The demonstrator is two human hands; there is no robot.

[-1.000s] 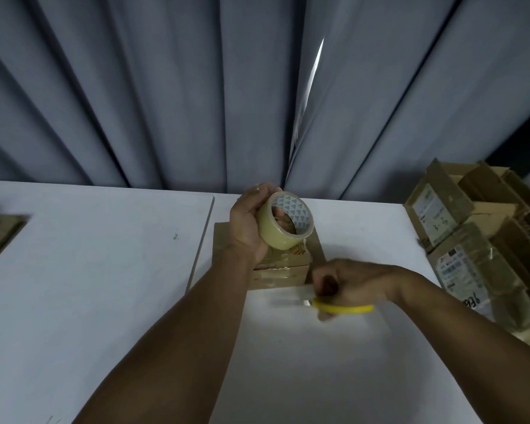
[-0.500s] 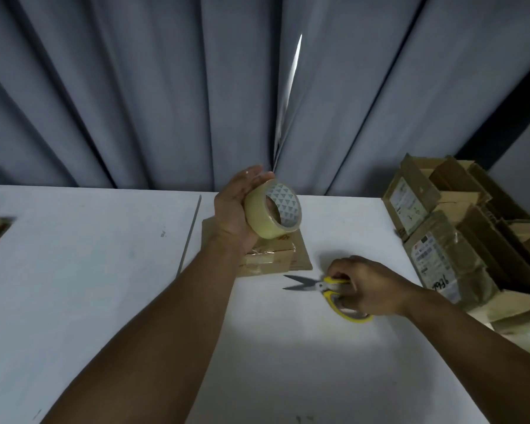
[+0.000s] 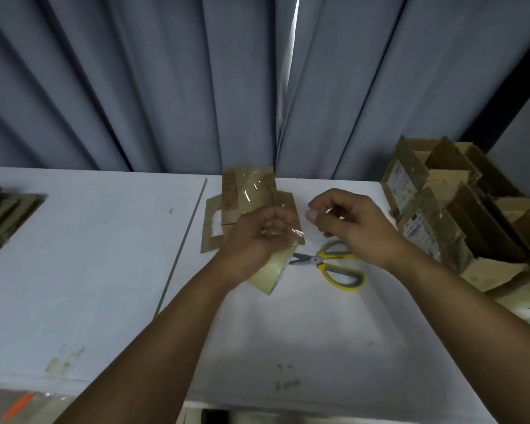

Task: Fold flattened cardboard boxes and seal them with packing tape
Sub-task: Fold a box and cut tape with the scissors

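My left hand [image 3: 263, 237] grips the smooth tan tape roll [image 3: 268, 278]. My right hand [image 3: 352, 228] is curled; can't tell if it pinches anything. Yellow-handled scissors [image 3: 318, 261] lie beneath.

Packing station: white table [image 3: 104, 270], stacked cardboard boxes [image 3: 459, 215]

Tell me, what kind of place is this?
Probably a packing workstation: taped cardboard boxes piled on a white table, yellow scissors, and a tape roll gripped in the left hand.
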